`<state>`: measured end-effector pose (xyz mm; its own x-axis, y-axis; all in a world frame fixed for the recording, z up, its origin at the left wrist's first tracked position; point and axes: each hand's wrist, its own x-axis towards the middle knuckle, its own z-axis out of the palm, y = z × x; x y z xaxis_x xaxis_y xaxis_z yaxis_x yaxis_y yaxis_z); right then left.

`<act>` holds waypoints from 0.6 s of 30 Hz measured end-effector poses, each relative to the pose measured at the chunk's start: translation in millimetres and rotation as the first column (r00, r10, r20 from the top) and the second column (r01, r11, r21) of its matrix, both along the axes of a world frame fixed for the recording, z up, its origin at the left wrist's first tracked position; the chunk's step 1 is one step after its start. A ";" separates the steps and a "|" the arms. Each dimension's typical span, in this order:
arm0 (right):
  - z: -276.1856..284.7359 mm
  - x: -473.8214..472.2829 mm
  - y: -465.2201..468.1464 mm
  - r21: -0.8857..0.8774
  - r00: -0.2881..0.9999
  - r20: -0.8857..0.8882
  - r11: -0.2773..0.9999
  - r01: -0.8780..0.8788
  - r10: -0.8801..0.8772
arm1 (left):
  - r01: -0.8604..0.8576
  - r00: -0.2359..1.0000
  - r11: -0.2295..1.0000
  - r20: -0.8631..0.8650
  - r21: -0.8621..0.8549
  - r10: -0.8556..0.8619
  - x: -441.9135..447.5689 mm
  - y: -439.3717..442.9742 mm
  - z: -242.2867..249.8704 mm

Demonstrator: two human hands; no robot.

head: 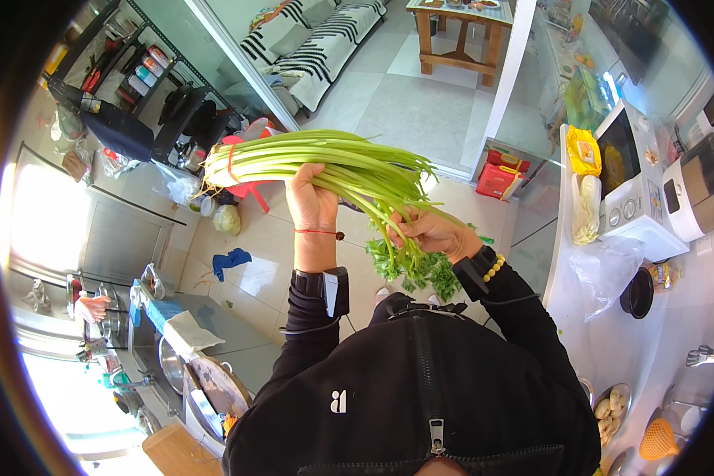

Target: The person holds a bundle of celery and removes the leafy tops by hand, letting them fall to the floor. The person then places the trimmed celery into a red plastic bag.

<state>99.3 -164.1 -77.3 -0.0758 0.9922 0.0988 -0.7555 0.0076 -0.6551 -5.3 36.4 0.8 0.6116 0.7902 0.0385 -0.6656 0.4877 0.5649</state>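
A large bunch of green leafy-stemmed celery (309, 156) lies sideways across the view, its pale root end at the left, bound by a red band (231, 162). My left hand (311, 199) grips the bunch from below near its middle. At the right, my right hand (428, 231) closes its fingers on thinner stalks near the leafy end. The leaves (413, 268) hang down below and beside my right hand, above the floor. How far the fingers of my left hand wrap behind the stems is hidden.
A white counter (562, 285) at the right bears a microwave oven (628, 178), a napa cabbage (585, 208) and a black bowl (636, 293). A blue cloth (231, 263) lies on the tiled floor. Lower left are a round chopping board (217, 381) and a cleaver (207, 413).
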 end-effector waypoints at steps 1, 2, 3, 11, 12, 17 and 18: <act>0.3 -0.5 0.6 0.006 0.999 0.038 1.000 -0.006 0.006 | 0.000 1.000 1.000 -0.003 0.001 0.000 0.3 0.0 -0.8; 1.4 -1.1 1.0 0.020 0.997 0.073 0.999 -0.028 0.026 | -0.002 1.000 1.000 -0.011 0.004 0.002 0.5 -0.1 -1.3; 3.4 -1.2 1.3 0.068 0.994 0.095 0.996 -0.051 0.044 | 0.012 1.000 1.000 -0.002 -0.006 -0.012 0.1 0.2 -1.4; 21.4 -5.1 -4.3 -0.171 0.986 0.163 0.983 0.061 -0.033 | 0.030 0.999 1.000 0.014 -0.002 -0.030 0.6 -0.8 2.8; 20.2 -5.9 -3.9 -0.171 0.987 0.153 0.983 0.073 -0.046 | 0.020 1.000 1.000 0.016 -0.012 -0.019 1.1 -1.7 3.4; 6.7 -2.6 -3.3 -0.099 0.944 0.323 0.990 0.098 -0.061 | -0.005 1.000 1.000 0.029 -0.010 0.005 3.4 -1.7 7.4; 3.8 0.3 -6.5 -0.102 0.917 0.394 0.989 0.105 -0.057 | -0.026 0.999 1.000 0.031 0.003 0.026 3.9 -0.5 8.3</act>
<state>99.6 -170.6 -73.4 -0.0028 0.9992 -0.0405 -0.4410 -0.0376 -0.8967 -1.4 35.9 9.1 0.5896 0.8055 0.0600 -0.6952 0.4683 0.5453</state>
